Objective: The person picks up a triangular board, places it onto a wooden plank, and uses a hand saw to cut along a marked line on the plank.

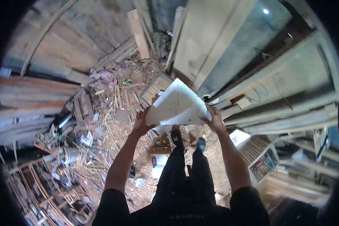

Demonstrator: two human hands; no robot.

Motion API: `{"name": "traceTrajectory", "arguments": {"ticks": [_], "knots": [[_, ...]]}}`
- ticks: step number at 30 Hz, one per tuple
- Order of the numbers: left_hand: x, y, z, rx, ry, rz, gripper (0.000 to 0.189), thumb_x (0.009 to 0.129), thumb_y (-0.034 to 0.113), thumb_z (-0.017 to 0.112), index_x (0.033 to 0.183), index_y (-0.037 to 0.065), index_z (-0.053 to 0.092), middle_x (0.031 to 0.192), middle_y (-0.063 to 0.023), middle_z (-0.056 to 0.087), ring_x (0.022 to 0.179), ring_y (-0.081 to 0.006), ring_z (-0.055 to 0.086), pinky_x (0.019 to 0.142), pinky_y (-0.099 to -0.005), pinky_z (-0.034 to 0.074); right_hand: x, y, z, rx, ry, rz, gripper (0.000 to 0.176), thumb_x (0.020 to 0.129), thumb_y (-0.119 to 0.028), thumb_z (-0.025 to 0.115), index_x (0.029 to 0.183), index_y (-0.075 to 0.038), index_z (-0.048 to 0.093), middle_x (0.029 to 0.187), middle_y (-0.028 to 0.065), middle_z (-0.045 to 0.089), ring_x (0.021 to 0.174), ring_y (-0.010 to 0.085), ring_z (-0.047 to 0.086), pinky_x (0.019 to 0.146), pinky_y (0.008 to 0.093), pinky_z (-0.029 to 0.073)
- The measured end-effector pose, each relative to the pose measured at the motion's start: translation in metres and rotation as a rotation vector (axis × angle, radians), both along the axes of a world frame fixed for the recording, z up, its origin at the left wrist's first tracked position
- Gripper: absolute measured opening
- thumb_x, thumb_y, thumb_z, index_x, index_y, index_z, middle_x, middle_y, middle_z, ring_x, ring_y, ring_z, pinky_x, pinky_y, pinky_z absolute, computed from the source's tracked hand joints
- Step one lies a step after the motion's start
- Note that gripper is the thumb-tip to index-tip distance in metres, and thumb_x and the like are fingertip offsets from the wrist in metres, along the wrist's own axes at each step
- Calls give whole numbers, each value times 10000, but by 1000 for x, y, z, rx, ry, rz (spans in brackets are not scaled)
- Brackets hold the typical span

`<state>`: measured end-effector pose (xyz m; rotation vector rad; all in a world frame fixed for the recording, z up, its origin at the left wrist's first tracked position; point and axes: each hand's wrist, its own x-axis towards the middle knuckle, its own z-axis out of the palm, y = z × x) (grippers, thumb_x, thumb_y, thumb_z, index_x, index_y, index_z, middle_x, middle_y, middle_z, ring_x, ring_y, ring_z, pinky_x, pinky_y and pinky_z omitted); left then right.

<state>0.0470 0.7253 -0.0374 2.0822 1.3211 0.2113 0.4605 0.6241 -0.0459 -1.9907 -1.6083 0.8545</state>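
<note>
A pale triangular board [177,107] is held at 12 o'clock, side corners clamped in left hand [141,122] and right hand [216,120]; the load is best shared evenly between both

No whole word can be read for sure. Near the bottom, the front of the black shirt [186,211] has a short row of pale letters [186,217]. They are too small and fuzzy to read. Farther up, the dark shoe on the left [176,139] has a little white mark [175,138] on top. It looks a bit like a W or an M, but I can't tell which. No brand name or number is clear enough to read, near or far, left or right.
</note>
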Motion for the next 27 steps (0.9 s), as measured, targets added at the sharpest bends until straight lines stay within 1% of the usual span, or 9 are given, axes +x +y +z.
{"name": "traceTrajectory", "arguments": {"ticks": [4, 6, 7, 8, 11, 14, 15, 19, 27], "knots": [[63, 8, 19, -47, -109, -24, 981, 721, 384, 925, 1513, 77, 434, 1357, -223, 540, 1249, -443, 523, 1061, -551, 438, 28, -50, 50, 14, -74, -165, 800, 833, -316, 861, 1532, -153, 508, 1345, 277, 592, 1275, 434, 565, 1088, 489, 474], [99, 15, 18, 309, -282, -292, 943, 775, 442, 892, 1504, 42, 447, 1337, -215, 600, 1234, -412, 581, 1048, -503, 468, 52, -86, 46, 102, -207, -214, 789, 845, -331, 853, 1524, -110, 517, 1340, 314, 596, 1241, 453, 595, 1057, 479, 498], [115, 14, 22, 152, -262, -278, 882, 803, 433, 874, 1463, -7, 487, 1306, -219, 617, 1216, -403, 595, 1051, -487, 466, 58, -105, 65, 33, -126, -290, 787, 845, -334, 852, 1518, -97, 520, 1338, 316, 597, 1243, 459, 591, 1061, 480, 494], [135, 11, 26, 146, -263, -320, 849, 804, 379, 885, 1462, 1, 503, 1291, -222, 623, 1213, -399, 597, 1045, -470, 472, 67, -119, 84, -25, -46, -368, 786, 845, -336, 851, 1513, -84, 523, 1336, 319, 597, 1245, 464, 586, 1064, 481, 489], [194, -4, 39, 69, -155, -335, 874, 753, 203, 924, 1499, 58, 493, 1346, -221, 599, 1262, -383, 576, 1049, -465, 477, 95, -183, 54, 172, -140, -413, 796, 830, -322, 855, 1508, -69, 523, 1361, 316, 592, 1193, 482, 601, 1040, 507, 491], [258, -33, 65, -44, -203, -433, 927, 740, 309, 927, 1530, 131, 477, 1373, -260, 583, 1344, -441, 510, 1096, -529, 434, 110, -249, 77, 101, -101, -603, 822, 811, -314, 870, 1511, -68, 514, 1391, 321, 580, 1200, 485, 600, 1035, 511, 500], [276, -40, 52, 29, -145, -500, 947, 750, 321, 920, 1556, 155, 451, 1456, -281, 533, 1408, -448, 458, 1131, -517, 422, 113, -273, 84, 143, -117, -642, 844, 801, -308, 879, 1518, -70, 504, 1299, 294, 623, 1183, 476, 609, 1014, 510, 510], [358, -108, 77, -25, -102, -705, 910, 763, 321, 913, 1539, 139, 476, 1469, -277, 526, 1386, -446, 483, 1125, -505, 426, 117, -386, 107, 84, -68, -889, 851, 807, -329, 872, 1529, -86, 493, 1282, 289, 612, 1181, 475, 599, 1041, 510, 488], [515, -295, 93, 79, -276, -1203, 875, 745, 340, 923, 1472, 66, 522, 1253, -225, 600, 1175, -406, 587, 993, -508, 479, 99, -613, 120, 111, -69, -1308, 819, 831, -352, 849, 1535, -126, 497, 1148, 235, 602, 1104, 426, 589, 981, 491, 491]]}}
